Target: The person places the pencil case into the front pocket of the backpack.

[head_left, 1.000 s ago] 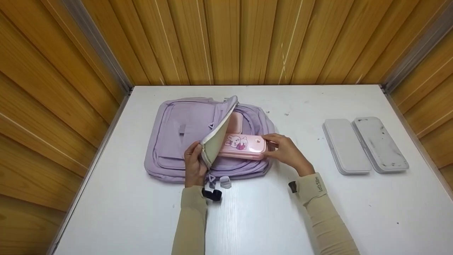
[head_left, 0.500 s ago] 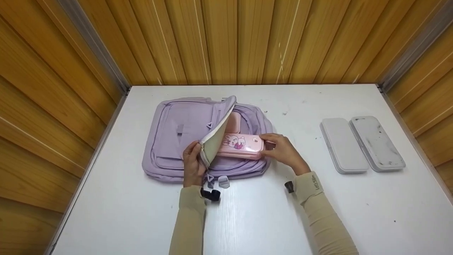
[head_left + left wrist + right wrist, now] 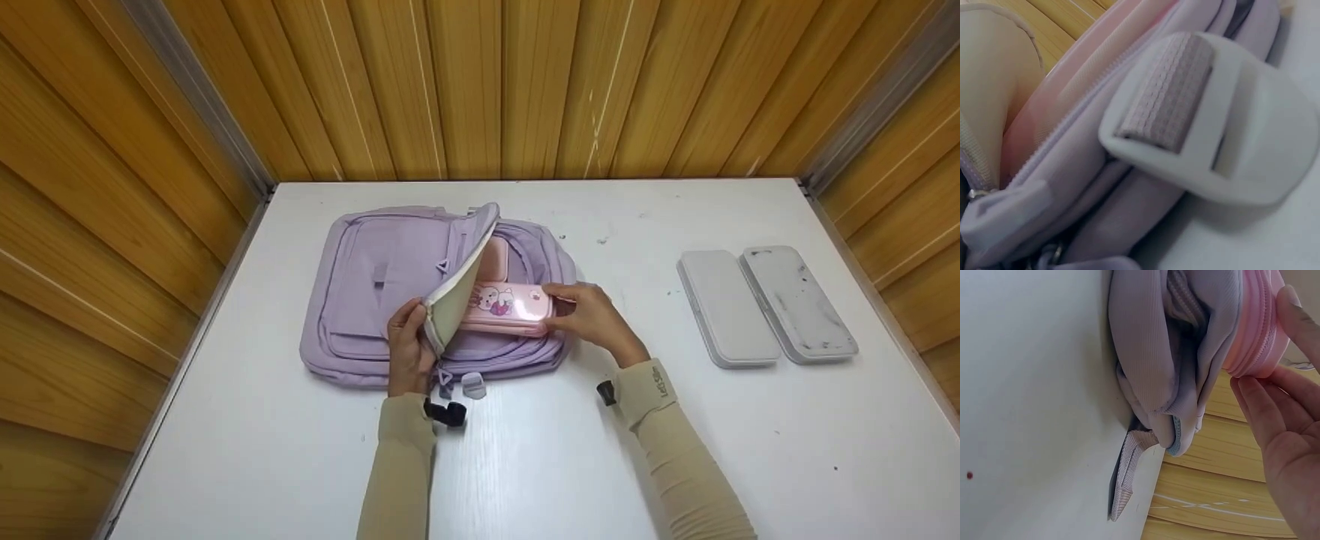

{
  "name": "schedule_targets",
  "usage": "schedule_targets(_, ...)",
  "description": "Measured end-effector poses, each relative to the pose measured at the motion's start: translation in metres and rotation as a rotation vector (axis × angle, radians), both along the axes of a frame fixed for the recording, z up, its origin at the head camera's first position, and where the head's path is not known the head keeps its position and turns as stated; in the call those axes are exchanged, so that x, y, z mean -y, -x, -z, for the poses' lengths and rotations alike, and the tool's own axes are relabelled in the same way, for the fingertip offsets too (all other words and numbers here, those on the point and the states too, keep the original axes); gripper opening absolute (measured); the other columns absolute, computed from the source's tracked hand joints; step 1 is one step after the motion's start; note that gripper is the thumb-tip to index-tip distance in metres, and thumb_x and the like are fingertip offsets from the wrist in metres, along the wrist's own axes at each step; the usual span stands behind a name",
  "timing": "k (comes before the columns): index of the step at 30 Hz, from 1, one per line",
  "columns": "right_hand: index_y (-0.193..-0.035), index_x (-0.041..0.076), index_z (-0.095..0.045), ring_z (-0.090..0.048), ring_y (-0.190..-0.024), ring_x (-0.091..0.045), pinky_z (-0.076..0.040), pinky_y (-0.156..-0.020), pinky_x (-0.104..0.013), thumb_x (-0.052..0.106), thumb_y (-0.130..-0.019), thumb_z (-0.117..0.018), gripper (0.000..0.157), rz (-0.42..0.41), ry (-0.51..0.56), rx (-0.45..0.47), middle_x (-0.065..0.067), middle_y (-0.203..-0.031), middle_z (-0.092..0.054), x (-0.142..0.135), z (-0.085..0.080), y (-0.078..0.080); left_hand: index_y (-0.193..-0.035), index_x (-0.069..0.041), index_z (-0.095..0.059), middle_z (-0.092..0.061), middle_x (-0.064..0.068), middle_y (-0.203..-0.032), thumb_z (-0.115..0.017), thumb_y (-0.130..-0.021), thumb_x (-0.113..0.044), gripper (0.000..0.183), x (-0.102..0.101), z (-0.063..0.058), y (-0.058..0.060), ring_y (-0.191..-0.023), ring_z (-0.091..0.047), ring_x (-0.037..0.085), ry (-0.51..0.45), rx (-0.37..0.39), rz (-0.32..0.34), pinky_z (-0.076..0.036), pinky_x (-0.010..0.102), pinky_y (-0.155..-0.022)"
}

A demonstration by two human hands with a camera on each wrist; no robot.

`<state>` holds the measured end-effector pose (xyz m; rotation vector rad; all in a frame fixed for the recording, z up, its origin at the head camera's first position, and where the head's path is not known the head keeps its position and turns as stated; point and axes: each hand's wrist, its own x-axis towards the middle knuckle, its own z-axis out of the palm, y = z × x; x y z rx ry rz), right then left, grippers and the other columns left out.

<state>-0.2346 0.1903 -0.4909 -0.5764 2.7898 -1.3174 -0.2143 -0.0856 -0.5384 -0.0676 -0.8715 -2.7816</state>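
A lilac backpack (image 3: 390, 277) lies flat on the white table, its zipped front flap (image 3: 454, 300) lifted on the right side. My left hand (image 3: 409, 349) pinches the flap's edge near the lower corner. With thumb and fingers my right hand (image 3: 592, 315) grips the right end of a pink zippered pencil case (image 3: 510, 307) with a rabbit picture on it. The case's left end is hidden under the flap. Behind it, a second pink case (image 3: 493, 259) lies partly inside the opening. In the right wrist view the thumb and fingertips hold the pink case (image 3: 1261, 326) at its end.
Two pale flat cases, one plain (image 3: 731, 307) and one with dark smudges (image 3: 799, 304), lie side by side at the table's right. A white strap buckle (image 3: 1264, 129) hangs at the backpack's near edge. Wood-look panels (image 3: 465, 90) wall in the table (image 3: 525, 465).
My right hand has pushed the pink pencil case slightly left, further under the flap. The left hand keeps its hold on the flap. The head view has shifted a little.
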Motion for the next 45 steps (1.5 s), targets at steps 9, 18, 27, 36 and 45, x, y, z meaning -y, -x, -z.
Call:
schedule_targets(9,-0.121,-0.003,-0.063,-0.057,-0.119,-0.037,-0.042,-0.105,-0.046,0.006,-0.069,-0.083,0.056,0.0,-0.015,0.014,-0.021,-0.123,-0.063,0.006,-0.001,0.001,-0.081,-0.014,-0.076,-0.069,-0.004,-0.078,-0.084,-0.071,-0.014,0.012,0.0,0.0,0.001,-0.072,-0.065,0.007,0.018,-0.026,0.012,-0.053,0.018,-0.068)
schedule_targets(18,-0.123,-0.005,-0.06,-0.061,-0.114,-0.032,-0.048,-0.1,-0.042,0.006,-0.072,-0.082,0.057,-0.054,-0.002,0.083,-0.021,-0.124,-0.063,0.015,0.0,0.004,-0.08,-0.014,-0.077,-0.07,-0.004,-0.077,-0.083,-0.071,-0.014,0.011,0.0,0.001,-0.001,-0.071,-0.064,0.006,0.03,-0.035,0.029,-0.053,0.017,-0.068)
schedule_targets(27,-0.121,-0.004,-0.062,-0.064,-0.09,-0.024,-0.054,-0.081,-0.035,0.009,-0.068,-0.084,0.059,-0.059,-0.08,0.086,-0.017,-0.108,-0.07,0.03,-0.01,0.007,-0.081,-0.014,-0.077,-0.07,-0.004,-0.076,-0.083,-0.073,-0.012,0.01,0.0,0.001,0.0,-0.071,-0.065,0.006,0.039,-0.05,0.03,-0.054,0.018,-0.067)
schedule_targets(36,-0.116,-0.005,-0.065,-0.056,-0.077,-0.02,-0.046,-0.069,-0.028,0.007,-0.065,-0.085,0.056,-0.045,-0.129,0.068,-0.016,-0.094,-0.07,0.047,-0.01,0.01,-0.081,-0.015,-0.077,-0.07,-0.005,-0.077,-0.083,-0.072,-0.014,0.011,0.001,0.002,0.0,-0.071,-0.064,0.006,0.044,-0.042,0.031,-0.053,0.017,-0.067)
schedule_targets(45,-0.104,-0.002,-0.069,-0.049,-0.067,-0.012,-0.041,-0.06,-0.023,0.008,-0.064,-0.086,0.044,-0.027,-0.11,0.063,-0.007,-0.075,-0.062,0.064,-0.004,0.01,-0.081,-0.015,-0.077,-0.069,-0.005,-0.077,-0.083,-0.071,-0.015,0.012,0.0,0.003,0.001,-0.071,-0.064,0.006,0.051,-0.043,0.041,-0.053,0.018,-0.068)
